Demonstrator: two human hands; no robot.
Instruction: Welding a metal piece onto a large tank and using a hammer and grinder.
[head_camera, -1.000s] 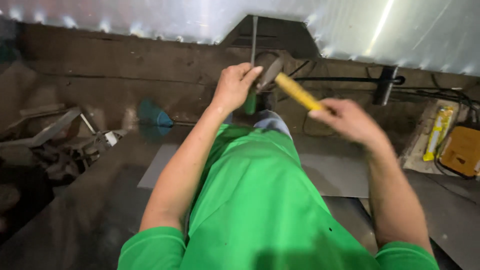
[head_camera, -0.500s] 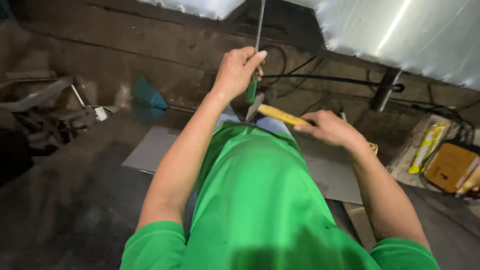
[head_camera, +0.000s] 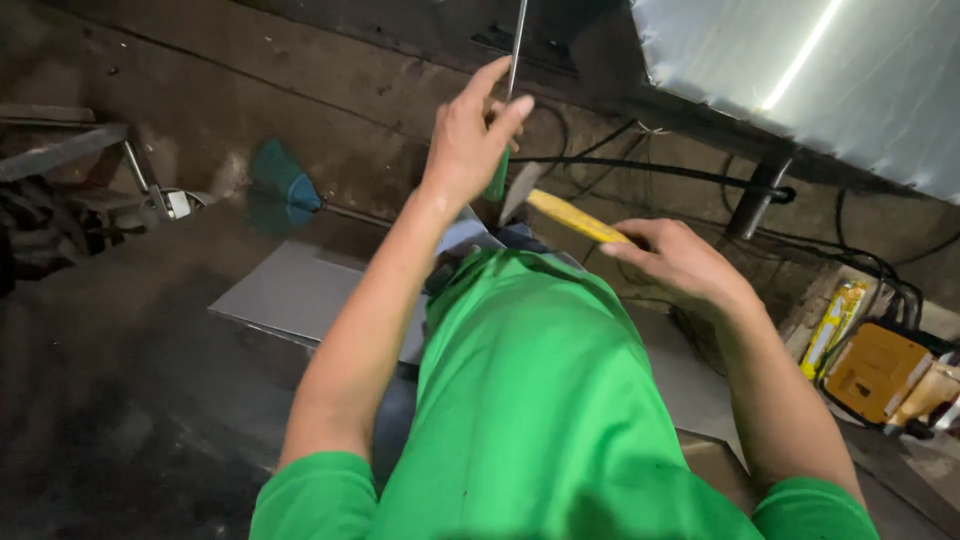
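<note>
Left hand pinching a green-handled rod at upper centre, right hand apparently closed around yellow-handled hammer; risk of striking fingers if swing strays.

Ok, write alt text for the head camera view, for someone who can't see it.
A person in a green shirt holds a green-handled screwdriver upright in the left hand and a yellow-handled hammer in the right hand. Grey metal sheets lie on the dark floor below, with a shiny metal panel above right.
</note>
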